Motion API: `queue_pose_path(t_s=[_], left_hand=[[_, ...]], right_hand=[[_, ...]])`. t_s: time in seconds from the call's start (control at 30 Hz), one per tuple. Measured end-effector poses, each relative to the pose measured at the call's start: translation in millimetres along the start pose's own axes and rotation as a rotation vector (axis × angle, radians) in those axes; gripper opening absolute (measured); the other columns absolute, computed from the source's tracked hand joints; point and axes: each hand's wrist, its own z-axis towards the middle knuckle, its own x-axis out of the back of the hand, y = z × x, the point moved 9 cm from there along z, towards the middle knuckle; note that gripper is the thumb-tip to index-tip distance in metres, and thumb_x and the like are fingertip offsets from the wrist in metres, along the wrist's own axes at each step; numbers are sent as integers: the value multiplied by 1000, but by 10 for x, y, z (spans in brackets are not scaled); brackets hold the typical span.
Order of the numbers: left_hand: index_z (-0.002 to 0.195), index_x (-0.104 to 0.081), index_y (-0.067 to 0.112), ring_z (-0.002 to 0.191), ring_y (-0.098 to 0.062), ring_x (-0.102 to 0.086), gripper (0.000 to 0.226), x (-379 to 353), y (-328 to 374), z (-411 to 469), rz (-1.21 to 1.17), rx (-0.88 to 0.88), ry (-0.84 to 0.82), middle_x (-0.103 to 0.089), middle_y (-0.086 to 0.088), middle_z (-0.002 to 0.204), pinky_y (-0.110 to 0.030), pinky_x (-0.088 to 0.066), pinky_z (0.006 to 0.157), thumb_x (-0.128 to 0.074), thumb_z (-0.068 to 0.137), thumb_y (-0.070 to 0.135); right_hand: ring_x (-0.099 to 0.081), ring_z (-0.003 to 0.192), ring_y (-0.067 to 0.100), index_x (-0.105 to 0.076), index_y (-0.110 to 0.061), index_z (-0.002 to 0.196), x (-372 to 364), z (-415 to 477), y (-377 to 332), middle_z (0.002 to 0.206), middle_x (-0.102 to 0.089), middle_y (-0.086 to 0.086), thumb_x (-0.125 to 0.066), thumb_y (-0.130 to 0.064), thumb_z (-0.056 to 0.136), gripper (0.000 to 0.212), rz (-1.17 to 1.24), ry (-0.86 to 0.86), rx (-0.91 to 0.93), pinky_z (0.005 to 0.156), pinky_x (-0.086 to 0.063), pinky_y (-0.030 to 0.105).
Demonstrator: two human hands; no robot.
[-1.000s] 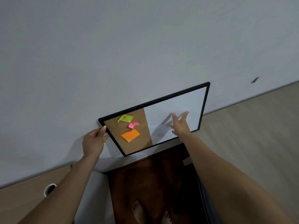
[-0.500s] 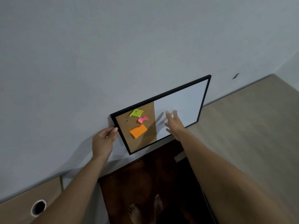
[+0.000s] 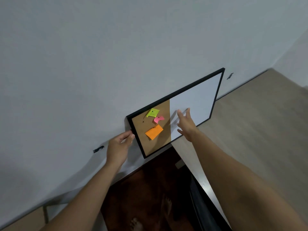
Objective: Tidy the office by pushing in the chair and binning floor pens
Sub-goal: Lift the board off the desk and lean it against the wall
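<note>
No chair or pen shows in this view. A black-framed board (image 3: 196,97), half cork and half whiteboard, lies tilted against the grey wall. Green, pink and orange notes (image 3: 154,132) are pinned on the cork half. My left hand (image 3: 119,147) pinches the board's left frame edge. My right hand (image 3: 185,125) is held out with fingers spread in front of the whiteboard half, near the cork boundary. Whether it touches the surface I cannot tell.
A light wooden desk top (image 3: 258,130) runs along the wall at right, with a black edge (image 3: 200,205) below. Another wooden surface (image 3: 25,220) sits at lower left. Between them is dark brown floor (image 3: 141,189) with my bare feet (image 3: 136,223). Black marks (image 3: 98,149) dot the wall.
The view has swung, so the board now sits further right. My right hand has shifted from the whiteboard's middle towards the cork boundary. My left hand keeps its hold on the left edge.
</note>
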Motion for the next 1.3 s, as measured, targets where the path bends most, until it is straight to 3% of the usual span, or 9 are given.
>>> queue_pose_path(t_s=[0.13,0.4,0.47,0.53,0.6,0.7,0.87,1.13,1.3], left_hand=[[109,-78,52,122,-8,-72,18,-385,150,140,11,-13,-35,-80,15,122,-44,-53,115,-80,97,39],[130,-75,35,131,-8,-66,30,-1111,454,353,14,-17,-87,-74,15,134,-40,-49,120,-76,100,34],[138,-73,28,135,-7,-63,37,-1243,515,414,22,-34,-91,-73,14,138,-28,-49,116,-75,101,31],[141,-71,25,135,-5,-61,38,-1367,598,454,50,-48,-97,-71,13,139,-6,-48,99,-74,103,29],[142,-71,23,128,4,-63,38,-1476,631,500,74,-53,-103,-71,15,137,5,-45,81,-72,104,25],[144,-68,22,107,22,-63,39,-1605,688,534,95,-51,-121,-69,16,134,8,-42,74,-69,105,24],[144,-69,23,130,1,-55,38,-1708,789,572,123,-80,-109,-67,17,137,10,-40,74,-69,106,26],[142,-70,24,112,10,-60,36,-1726,774,582,136,-75,-112,-67,23,128,9,-41,74,-68,106,27],[145,-66,32,109,17,-56,37,-1719,784,525,157,-80,-136,-64,28,128,7,-43,72,-63,108,30]], right_hand=[[-29,156,33,14,-56,158,279,209,-110,176,-4,-6,-53,-73,95,93,43,31,6,116,-41,57],[-20,160,29,8,-55,159,760,631,-280,176,-2,-5,-61,-83,80,109,98,113,67,123,-33,58],[-20,160,27,8,-56,159,852,715,-322,176,-2,-6,-61,-87,76,112,101,121,74,124,-31,58],[-18,160,27,8,-54,160,932,777,-368,176,-1,-6,-59,-86,78,111,101,124,89,124,-30,59],[-16,161,26,9,-51,161,1004,832,-407,176,0,-6,-57,-83,83,107,109,127,103,124,-29,60],[-15,161,26,9,-49,162,1085,908,-446,177,-1,-5,-55,-82,85,105,109,136,107,125,-28,60],[-13,162,28,9,-47,163,1192,995,-489,177,0,-4,-51,-82,87,103,87,152,112,126,-27,59],[-18,161,30,3,-43,165,1260,989,-523,177,-6,0,-51,-80,89,100,63,172,112,124,-30,60],[-21,160,28,-8,-31,168,1280,909,-486,176,-12,0,-47,-78,93,97,10,182,89,125,-30,57]])
